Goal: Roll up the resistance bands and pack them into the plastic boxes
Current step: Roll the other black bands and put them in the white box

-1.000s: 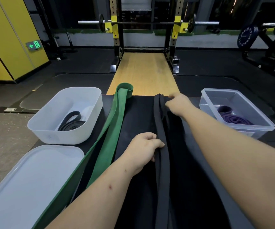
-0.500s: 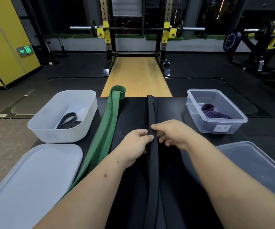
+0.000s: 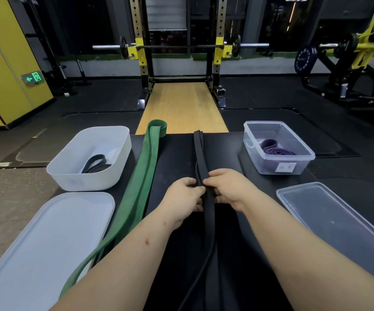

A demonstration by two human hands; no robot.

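— What is different from a moment ago?
— Start on the left. The white box [image 3: 87, 182] has not moved. The green band [image 3: 145, 176] next to it lies flat like before. The change is in the middle. A second ago the right hand [image 3: 231, 187] was far out at the end of the black band [image 3: 200, 158]. Now it is back beside the left hand [image 3: 182, 198].
— What are the hands doing?
— Both hands pinch the black band with curled fingers. One is on each side, and they almost touch.
— What does that mean for the job?
— I think the band is pulled straight now and its strips lie together. So rolling can start. There is no roll in it yet.
— Which way does it point?
— It lies on the middle of the bench [image 3: 177, 158]. Its long way runs from the person straight out to the far edge. The looped end is at the far edge. The clear box [image 3: 252, 151] sits off to the right with a purple band [image 3: 273, 149] in it.
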